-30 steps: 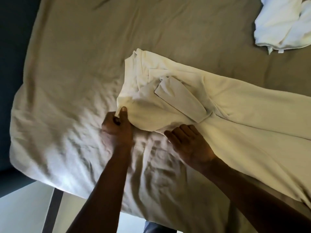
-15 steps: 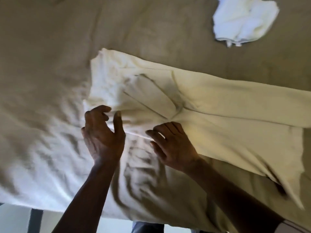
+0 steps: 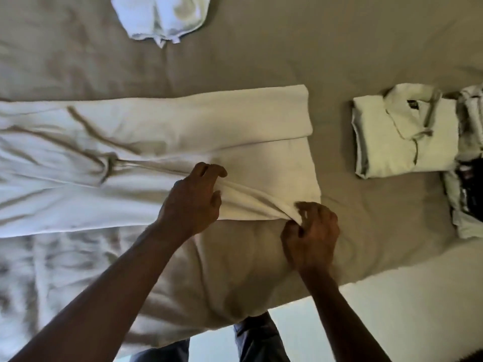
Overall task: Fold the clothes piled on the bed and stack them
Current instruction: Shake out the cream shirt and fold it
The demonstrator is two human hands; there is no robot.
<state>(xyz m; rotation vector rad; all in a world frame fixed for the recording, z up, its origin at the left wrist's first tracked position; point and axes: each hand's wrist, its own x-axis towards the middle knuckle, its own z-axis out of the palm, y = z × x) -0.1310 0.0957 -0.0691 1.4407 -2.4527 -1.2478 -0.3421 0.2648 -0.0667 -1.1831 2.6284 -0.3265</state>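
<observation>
Right hand [image 3: 311, 236] pinches cream trousers [image 3: 183, 142] hem | left hand [image 3: 193, 202] grips leg fold | risk: uneven pull skews crease.

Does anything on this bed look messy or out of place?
Only the white garment at the far edge, lying crumpled and unfolded, apart from the folded polo shirt on the right. Nothing looks spilled or damaged.

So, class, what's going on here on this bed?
A person is folding cream trousers spread across the bed. The left hand grips the near leg, and the right hand pinches its hem corner. A folded shirt tops the stack to the right; a white garment waits beyond.
</observation>
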